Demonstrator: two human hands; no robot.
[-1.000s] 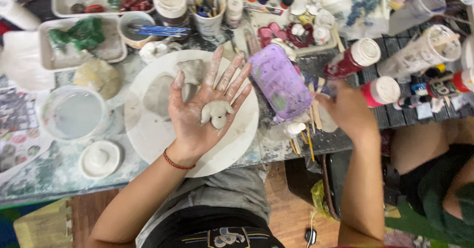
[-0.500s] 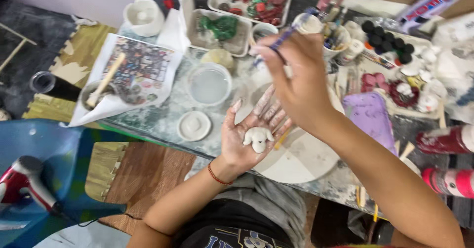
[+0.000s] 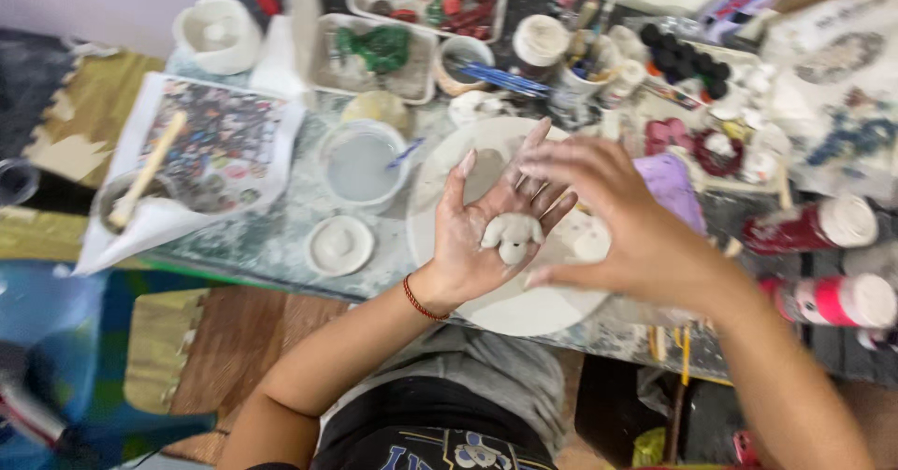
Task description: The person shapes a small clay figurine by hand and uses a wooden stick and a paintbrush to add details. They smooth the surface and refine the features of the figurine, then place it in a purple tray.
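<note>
A small pale clay figure [image 3: 512, 236] — seemingly animal-shaped, with rounded lobes — lies on the open left hand [image 3: 486, 236], fingers spread, while the right hand [image 3: 622, 222] hovers beside it, fingers loosely apart.

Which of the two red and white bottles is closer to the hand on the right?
The lower bottle, right beside the right hand's wrist. The upper bottle lies farther up the table.
</note>
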